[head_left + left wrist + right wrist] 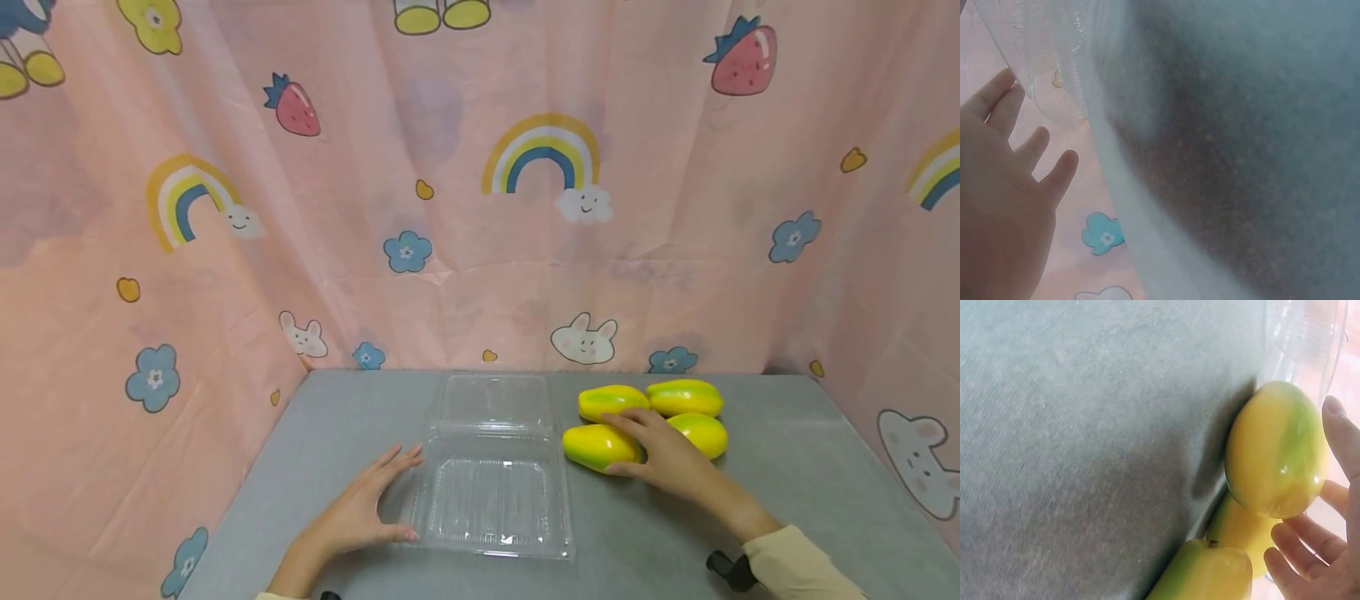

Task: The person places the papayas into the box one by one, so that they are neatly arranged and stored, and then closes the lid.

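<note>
A clear plastic clamshell box (491, 500) lies unfolded on the grey table, its lid (493, 402) spread toward the back. At its left side is my left hand (356, 508), fingers and thumb spread, tips close to the rim; whether they touch cannot be told. My right hand (667, 454) reaches over the nearest yellow-green papaya (597, 447), right of the box. Its thumb is at the front of the fruit and its fingers behind. In the right wrist view, the thumb stands slightly off this papaya (1277, 450), with the fingers loosely spread beside it.
Several papayas are grouped at the right: one behind (611, 402), one at the back right (684, 397), one partly hidden by the right hand (701, 433). A pink patterned curtain (465, 317) borders the table (337, 417) at the back and sides.
</note>
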